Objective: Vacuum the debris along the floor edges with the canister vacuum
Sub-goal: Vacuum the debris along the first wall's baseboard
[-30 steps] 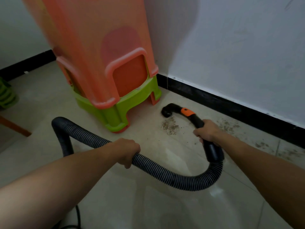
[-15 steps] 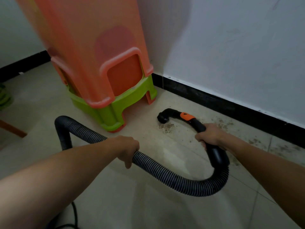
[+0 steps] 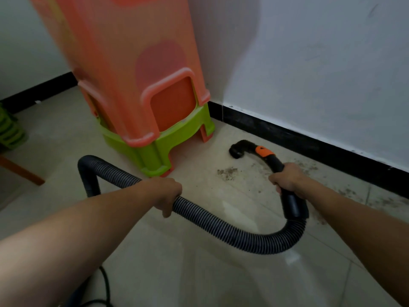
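My right hand point(image 3: 286, 179) grips the black curved vacuum handle point(image 3: 276, 162), which carries an orange slider. Its open nozzle end point(image 3: 238, 149) sits low over the floor near the corner, just beyond a small patch of brown debris point(image 3: 226, 172). My left hand point(image 3: 169, 193) holds the ribbed black hose point(image 3: 221, 229), which loops from the handle across the floor and up to the left. More debris point(image 3: 347, 191) lies scattered along the black baseboard point(image 3: 309, 147) to the right. The canister itself is out of view.
A stack of orange stools on a green one point(image 3: 141, 103) stands in the corner, left of the nozzle. A green stool stack point(image 3: 8, 131) and a wooden leg point(image 3: 22, 171) are at the far left. A black cord point(image 3: 106, 284) trails at the bottom.
The nozzle has moved away from me towards the corner, off the debris patch it was over. Both hands keep their grips.
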{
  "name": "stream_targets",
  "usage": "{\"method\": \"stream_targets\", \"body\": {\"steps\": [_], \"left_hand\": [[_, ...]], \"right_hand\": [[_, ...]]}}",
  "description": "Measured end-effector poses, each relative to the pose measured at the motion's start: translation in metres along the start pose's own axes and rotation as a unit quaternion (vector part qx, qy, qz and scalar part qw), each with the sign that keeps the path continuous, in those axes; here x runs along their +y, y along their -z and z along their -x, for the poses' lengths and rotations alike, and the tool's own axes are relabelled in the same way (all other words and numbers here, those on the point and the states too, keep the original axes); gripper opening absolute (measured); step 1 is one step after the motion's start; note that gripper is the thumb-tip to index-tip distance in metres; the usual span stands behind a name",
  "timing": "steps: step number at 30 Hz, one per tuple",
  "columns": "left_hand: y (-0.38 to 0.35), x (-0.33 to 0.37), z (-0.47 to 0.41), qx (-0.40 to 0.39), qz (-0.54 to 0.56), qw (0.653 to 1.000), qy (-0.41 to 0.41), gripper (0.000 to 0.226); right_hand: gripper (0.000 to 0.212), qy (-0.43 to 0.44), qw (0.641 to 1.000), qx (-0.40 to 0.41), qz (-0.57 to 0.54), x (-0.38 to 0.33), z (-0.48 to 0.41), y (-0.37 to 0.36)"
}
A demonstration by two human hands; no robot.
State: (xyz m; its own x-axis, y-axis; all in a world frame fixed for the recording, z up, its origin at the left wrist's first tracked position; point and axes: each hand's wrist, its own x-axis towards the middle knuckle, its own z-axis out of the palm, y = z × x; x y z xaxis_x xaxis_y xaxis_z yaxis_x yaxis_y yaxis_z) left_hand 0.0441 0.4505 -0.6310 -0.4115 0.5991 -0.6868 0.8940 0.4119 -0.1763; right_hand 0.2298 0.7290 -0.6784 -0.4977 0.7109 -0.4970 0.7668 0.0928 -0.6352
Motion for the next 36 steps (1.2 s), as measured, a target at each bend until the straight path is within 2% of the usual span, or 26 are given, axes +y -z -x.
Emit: {"method": "stream_targets", "body": {"steps": [4,12,18,21,24,27,32,36], "left_hand": [[-0.004,-0.003,0.000,0.038,0.005,0.999,-0.009,0.032],[-0.016,-0.015,0.000,0.069,-0.041,0.997,-0.019,0.033],[-0.019,-0.016,-0.001,0.074,-0.021,0.996,-0.033,0.032],[-0.008,-0.015,-0.003,0.114,-0.020,0.993,-0.032,0.030],[-0.001,-0.008,-0.007,0.145,-0.037,0.988,-0.041,0.027],[0.009,0.003,-0.011,0.128,-0.034,0.990,-0.050,0.025],[0.023,0.023,-0.012,0.115,-0.083,0.988,-0.061,0.025],[0.012,0.031,-0.006,0.081,-0.102,0.989,-0.070,0.026]], "right_hand": [[0.038,-0.026,0.998,0.041,-0.039,0.002,-0.013,0.015],[0.036,0.011,0.999,0.019,-0.041,-0.021,-0.022,-0.014],[0.032,0.030,0.995,-0.096,0.004,-0.018,-0.008,-0.020],[0.028,0.016,0.999,-0.040,0.017,0.001,-0.008,0.014],[0.009,0.032,0.997,-0.004,0.065,0.019,-0.004,0.058],[0.007,0.039,0.994,-0.043,0.092,0.029,0.009,0.081],[0.014,0.059,0.980,-0.138,0.130,0.040,0.031,0.058],[0.024,0.059,0.986,-0.085,0.132,0.044,0.023,0.054]]}}
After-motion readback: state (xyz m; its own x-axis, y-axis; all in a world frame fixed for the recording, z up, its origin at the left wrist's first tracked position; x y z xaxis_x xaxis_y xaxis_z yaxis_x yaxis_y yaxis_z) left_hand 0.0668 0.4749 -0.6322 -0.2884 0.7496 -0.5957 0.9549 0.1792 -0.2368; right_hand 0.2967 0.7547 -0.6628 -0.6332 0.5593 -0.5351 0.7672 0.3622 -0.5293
